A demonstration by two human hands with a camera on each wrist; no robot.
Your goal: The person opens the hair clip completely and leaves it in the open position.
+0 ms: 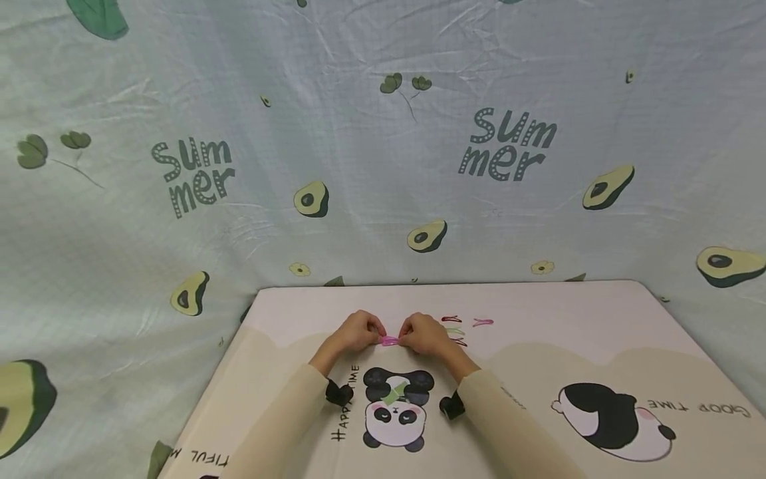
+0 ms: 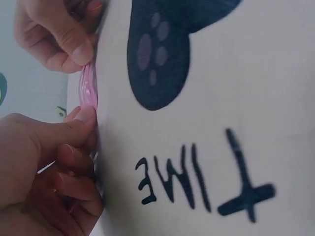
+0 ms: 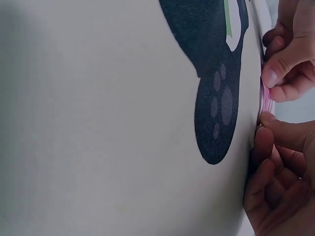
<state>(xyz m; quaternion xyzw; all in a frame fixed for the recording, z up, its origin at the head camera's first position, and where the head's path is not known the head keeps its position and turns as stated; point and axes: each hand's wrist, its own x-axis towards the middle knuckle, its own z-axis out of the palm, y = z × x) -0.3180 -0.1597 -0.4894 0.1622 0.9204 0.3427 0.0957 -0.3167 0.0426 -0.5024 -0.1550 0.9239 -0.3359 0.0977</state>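
Two pinches hold the pink hair clip near its ends. My left hand has thumb and fingers closed on one end, and my right hand grips the other the same way, leaving the middle bare between them. It sits low over the pale surface, just past the feet of the printed panda; whether it touches down I cannot tell. Nor can I make out if this is one clip or a couple laid together.

So little of it is under each thumb that an uneven pull could, I think, slip one end free and flick it off. If it is the snapping kind, bending it too hard might make it pop and nip a fingertip, or warp the thin frame.

My other worry is on the right. A dark red clip lies just beside that hand, with a green clip and another red clip beyond it; a careless outward swing could sweep them together. The separate pink clip, farther right, seems safer.
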